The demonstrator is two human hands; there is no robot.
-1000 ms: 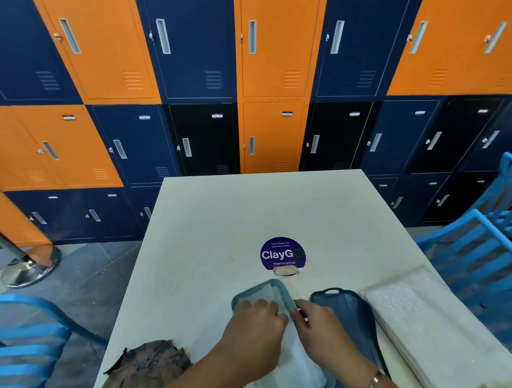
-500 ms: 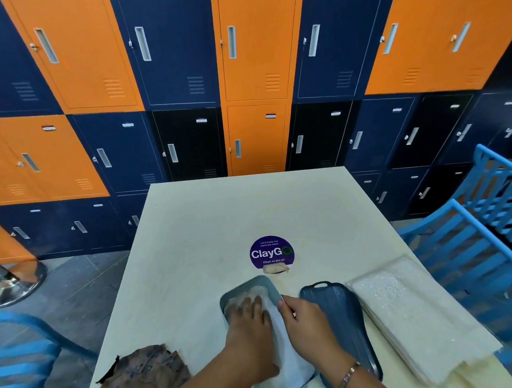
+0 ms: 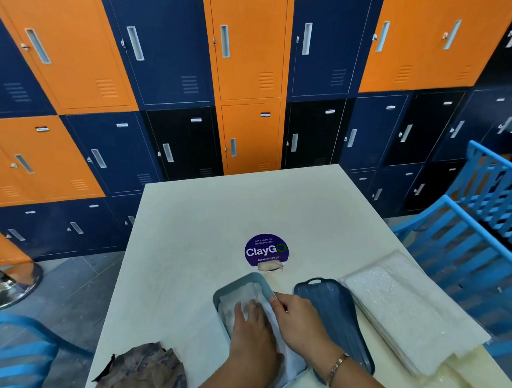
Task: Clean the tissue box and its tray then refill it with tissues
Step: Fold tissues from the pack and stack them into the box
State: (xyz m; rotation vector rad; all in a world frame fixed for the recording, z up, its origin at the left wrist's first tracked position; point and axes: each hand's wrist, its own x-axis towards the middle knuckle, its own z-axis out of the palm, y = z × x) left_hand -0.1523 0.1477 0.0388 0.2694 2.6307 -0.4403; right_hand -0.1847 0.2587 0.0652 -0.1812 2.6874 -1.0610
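While the left hand (image 3: pixel 255 334) is pressing down flat on the white tissues (image 3: pixel 233 300), fingers straight and together, the right hand (image 3: pixel 298 319) is holding the tissue box (image 3: pixel 239 282) by its right rim, fingers curled with the tips on the edge. The tissue box, pale blue-grey and open-topped, is sitting on the near middle of the off-white surface (image 3: pixel 201 235), its long side running away from the person, far end leaning a little left. The tissues are lying inside it, filling most of it; the near end is hiding under the forearms. A thin bracelet (image 3: pixel 337 367) is showing on the right wrist. The dark blue tray (image 3: pixel 340 316), ribbed and with a small loop handle at its far end, is lying flat just right of the box, partly under the right forearm. A plastic-wrapped tissue pack (image 3: pixel 406 317) is lying right of the tray, touching it or nearly so, and reaching toward the surface's right edge. A round purple ClayGo sticker (image 3: pixel 266 250) is sitting just beyond the box, lower edge torn. A crumpled brown cloth (image 3: pixel 145 370) is lying at the near left corner. Blue slatted chairs (image 3: pixel 470 246) are standing at the right, another blue chair (image 3: pixel 8 349) at the near left. Orange, navy and black lockers (image 3: pixel 245 58) are filling the wall behind. A chrome stanchion base (image 3: pixel 9 286) is standing on the grey floor at left.
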